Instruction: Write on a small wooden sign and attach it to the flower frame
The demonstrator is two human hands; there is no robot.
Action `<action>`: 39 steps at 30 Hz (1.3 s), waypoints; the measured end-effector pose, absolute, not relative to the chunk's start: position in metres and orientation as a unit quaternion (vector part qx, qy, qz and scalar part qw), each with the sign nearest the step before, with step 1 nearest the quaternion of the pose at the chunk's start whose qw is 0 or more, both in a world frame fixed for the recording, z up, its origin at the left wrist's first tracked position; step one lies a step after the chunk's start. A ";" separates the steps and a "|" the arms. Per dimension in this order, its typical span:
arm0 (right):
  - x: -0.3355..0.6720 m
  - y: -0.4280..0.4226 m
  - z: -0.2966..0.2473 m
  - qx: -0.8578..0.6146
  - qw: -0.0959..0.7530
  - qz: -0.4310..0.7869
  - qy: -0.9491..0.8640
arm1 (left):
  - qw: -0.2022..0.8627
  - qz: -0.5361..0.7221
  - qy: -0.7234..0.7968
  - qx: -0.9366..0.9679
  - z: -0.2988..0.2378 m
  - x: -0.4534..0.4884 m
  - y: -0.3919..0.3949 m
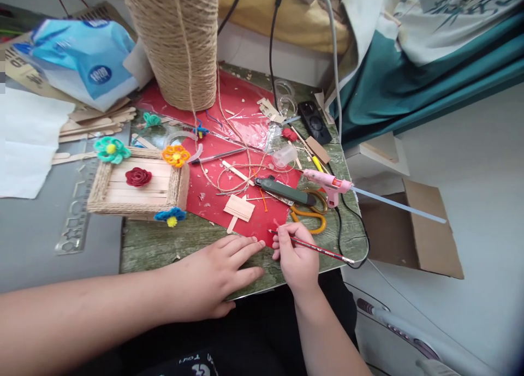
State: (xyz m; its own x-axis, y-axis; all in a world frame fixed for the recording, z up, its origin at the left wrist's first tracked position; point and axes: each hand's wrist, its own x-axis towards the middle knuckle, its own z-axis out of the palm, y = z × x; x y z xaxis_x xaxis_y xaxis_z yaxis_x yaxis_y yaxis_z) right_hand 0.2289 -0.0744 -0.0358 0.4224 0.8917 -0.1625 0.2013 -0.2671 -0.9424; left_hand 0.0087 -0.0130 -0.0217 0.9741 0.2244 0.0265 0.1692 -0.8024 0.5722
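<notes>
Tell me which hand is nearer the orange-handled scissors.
Right: the right hand is just below the scissors in the picture; the left hand lies farther off, below and left.

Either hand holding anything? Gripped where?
Right hand: red-and-black pencil, gripped near its sharpened end. Left hand: nothing seen held, palm down.

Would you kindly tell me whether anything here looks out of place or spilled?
Somewhat: pale scraps litter the red sheet, the twine spool is partly unwound across it, and the glue stick juts past the edge of the table, where it might be knocked. The pencil in the right hand looks normal.
</notes>
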 end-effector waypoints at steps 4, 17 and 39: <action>0.229 -0.075 -0.035 -0.703 0.461 0.368 -0.397 | 0.294 0.041 0.101 0.950 -0.022 0.009 -0.013; 0.230 -0.075 -0.037 -0.701 0.454 0.368 -0.409 | 0.285 0.037 0.097 0.953 -0.022 0.010 -0.013; 0.230 -0.075 -0.035 -0.698 0.438 0.375 -0.424 | 0.283 0.035 0.101 0.953 -0.023 0.011 -0.013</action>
